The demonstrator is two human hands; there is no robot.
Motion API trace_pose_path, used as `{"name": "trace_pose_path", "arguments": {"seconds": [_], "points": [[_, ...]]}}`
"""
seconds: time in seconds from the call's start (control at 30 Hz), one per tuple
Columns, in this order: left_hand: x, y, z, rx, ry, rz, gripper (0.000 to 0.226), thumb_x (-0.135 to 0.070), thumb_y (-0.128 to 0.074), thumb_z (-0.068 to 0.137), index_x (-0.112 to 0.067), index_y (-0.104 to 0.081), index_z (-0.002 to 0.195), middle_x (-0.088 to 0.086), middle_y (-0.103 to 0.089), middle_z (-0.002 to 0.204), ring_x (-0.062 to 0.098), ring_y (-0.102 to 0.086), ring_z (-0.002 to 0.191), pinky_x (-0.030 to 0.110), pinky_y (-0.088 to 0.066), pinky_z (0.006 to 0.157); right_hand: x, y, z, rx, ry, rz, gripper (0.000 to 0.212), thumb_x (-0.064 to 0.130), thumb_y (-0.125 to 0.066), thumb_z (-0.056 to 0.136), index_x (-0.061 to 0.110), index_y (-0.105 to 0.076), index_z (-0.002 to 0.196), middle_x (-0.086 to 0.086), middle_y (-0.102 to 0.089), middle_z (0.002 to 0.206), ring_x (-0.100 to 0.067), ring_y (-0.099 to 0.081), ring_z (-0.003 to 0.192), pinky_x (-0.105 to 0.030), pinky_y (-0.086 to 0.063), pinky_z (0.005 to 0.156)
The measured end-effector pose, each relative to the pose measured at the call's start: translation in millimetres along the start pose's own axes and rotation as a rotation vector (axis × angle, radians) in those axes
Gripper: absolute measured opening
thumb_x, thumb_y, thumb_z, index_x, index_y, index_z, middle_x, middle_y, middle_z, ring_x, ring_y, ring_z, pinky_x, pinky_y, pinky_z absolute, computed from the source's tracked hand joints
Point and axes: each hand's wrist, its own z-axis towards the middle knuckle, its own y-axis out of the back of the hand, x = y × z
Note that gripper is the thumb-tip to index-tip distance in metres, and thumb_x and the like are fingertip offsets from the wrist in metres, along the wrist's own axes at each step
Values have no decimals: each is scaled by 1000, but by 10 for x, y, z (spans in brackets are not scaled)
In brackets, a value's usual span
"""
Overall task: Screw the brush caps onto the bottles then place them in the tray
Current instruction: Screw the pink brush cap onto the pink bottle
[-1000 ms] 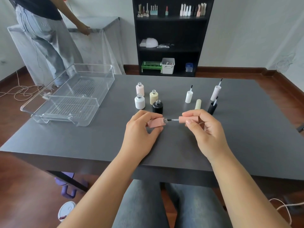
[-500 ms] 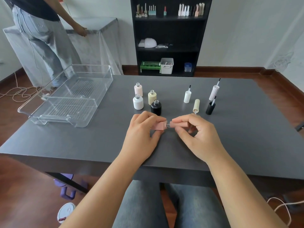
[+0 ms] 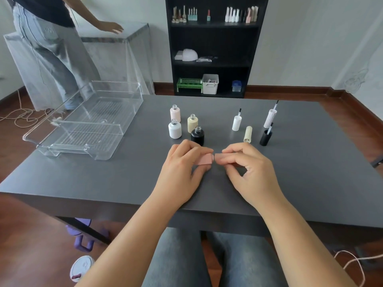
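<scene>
Pinching pink bottle (image 3: 204, 160) in left hand (image 3: 182, 168), matching cap (image 3: 224, 158) in right hand (image 3: 248, 170), low over table (image 3: 124, 183). Keep axes aligned; turn cap gently until seated, avoiding cross-threading.

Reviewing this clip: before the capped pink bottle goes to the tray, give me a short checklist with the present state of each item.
1. Left hand grips the pink bottle: ok.
2. Right hand pinches the pink cap: ok.
3. Cap meets the bottle neck, brush out of sight: ok.
4. Cap screwed fully tight: cannot tell, a thin seam shows between them.
5. Tray on the table at left, open top, nothing seen inside: ok.
6. Other work done: not ok; four bottles stand open and four caps stand beside them.
</scene>
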Motion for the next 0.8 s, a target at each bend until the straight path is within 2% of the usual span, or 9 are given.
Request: {"name": "trace_pose_path", "arguments": {"seconds": [0.1,0.2,0.33,0.43,0.57,0.67,0.73,0.8], "points": [[1,7,2,11,-1,-11,27,-14,-73,83,-21,-69,109,-4,-59,103,20,-53,91,23,-39,86,3,14,3,27,-5,40,24,-8,-70,79,12,-75,90,0,-67,94,-12,-66,82,-26,-53,76],[4,12,0,14,2,-25,28,-14,-73,83,-22,-69,110,-5,-59,104,18,-52,91,19,-38,85,12,24,-5,67,-119,86,28,-2,-70,81,20,-66,97,10,-70,91,-7,-67,84,-19,-50,79],[9,15,2,23,-3,-36,29,-15,-72,84,-24,-68,111,-8,-58,104,16,-52,92,10,-34,85,7,6,-27,107,-191,160,23,4,-66,87,19,-60,103,16,-70,83,2,-68,72,-2,-42,69],[12,15,1,17,-10,-36,29,-15,-72,84,-25,-68,111,-9,-57,104,15,-51,93,8,-34,85,-10,12,-19,100,-254,195,18,14,-69,86,23,-62,99,17,-71,78,-4,-66,68,-6,-44,65],[8,18,1,19,-21,-46,28,-15,-72,84,-24,-69,110,-8,-58,105,15,-52,94,12,-37,85,-28,15,-9,71,-287,169,10,31,-71,84,26,-63,86,20,-70,77,-6,-46,53,-7,-37,53],[-2,24,-5,18,-26,-50,28,-15,-72,84,-25,-69,109,-8,-58,105,15,-52,94,9,-35,85,-40,13,-1,61,-301,150,27,46,-68,82,21,-62,72,16,-56,55,-5,-39,49,-9,-31,47],[-9,26,-3,20,-29,-54,28,-15,-72,84,-25,-69,109,-8,-58,105,15,-52,94,8,-34,85,-51,8,9,44,-321,122,41,56,-62,79,17,-62,66,9,-47,51,-8,-38,49,-12,-30,46],[-16,27,1,21,-31,-60,28,-14,-72,84,-25,-69,110,-8,-59,104,16,-53,94,11,-36,85,-53,8,23,41,-343,100,47,63,-55,78,17,-68,73,-1,-50,52,-12,-45,51,-14,-33,49]]}}
